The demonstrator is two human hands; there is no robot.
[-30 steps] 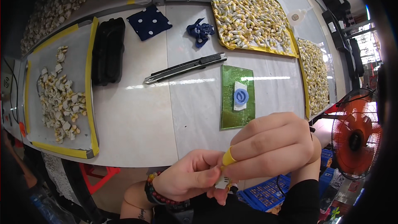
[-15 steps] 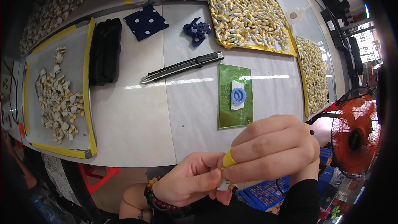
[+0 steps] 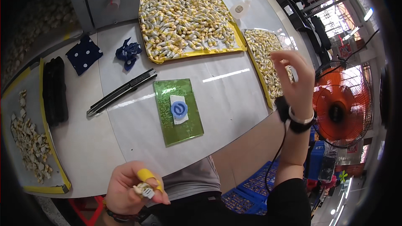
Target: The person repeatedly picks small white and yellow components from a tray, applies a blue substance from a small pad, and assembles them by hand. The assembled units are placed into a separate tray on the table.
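Note:
My left hand [image 3: 130, 187] is low, in front of the table's near edge, its fingers closed on a small white-and-yellow piece with a white printed tag [image 3: 148, 193]. A yellow cover [image 3: 145, 174] wraps one of its fingers. My right hand [image 3: 298, 79] is raised at the right, in front of a yellow-edged tray [image 3: 264, 84] of small white-and-yellow pieces. Its fingers are curved and apart, and nothing shows between them. A green plate [image 3: 184, 132] lies flat on the table between the hands. On it sits a blue ring-shaped piece [image 3: 179, 109] on a white pad.
A larger yellow-edged tray [image 3: 197, 53] is heaped with similar pieces. Left of the plate lie a utility knife [image 3: 121, 92], a crumpled blue cloth [image 3: 127, 53], a dotted cloth [image 3: 84, 55] and another tray [image 3: 56, 159]. An orange fan [image 3: 341, 104] stands right; blue crates [image 3: 247, 196] lie below.
My hands have parted: the right has moved up and right to the small tray, the left down and left with the tagged piece. The whole view has shifted toward the right.

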